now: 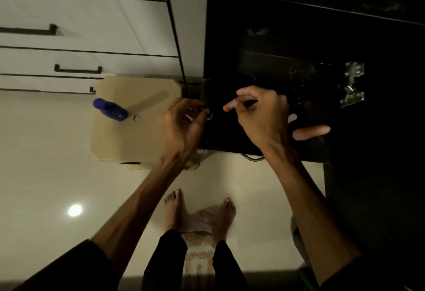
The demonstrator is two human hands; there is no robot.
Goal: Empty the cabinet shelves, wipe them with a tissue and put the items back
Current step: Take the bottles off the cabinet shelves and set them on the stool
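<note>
right hand [262, 115] gripping orange-capped tube [232, 104], left hand [184, 122] loosely curled, contents unclear

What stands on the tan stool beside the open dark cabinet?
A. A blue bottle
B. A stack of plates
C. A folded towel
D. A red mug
A: the blue bottle stands near the middle of the tan stool, casting a long shadow across its top.

No text, label, brand or number can be read. The blue bottle [110, 109] left of the hands bears faint print, too blurred and small to make out.
</note>
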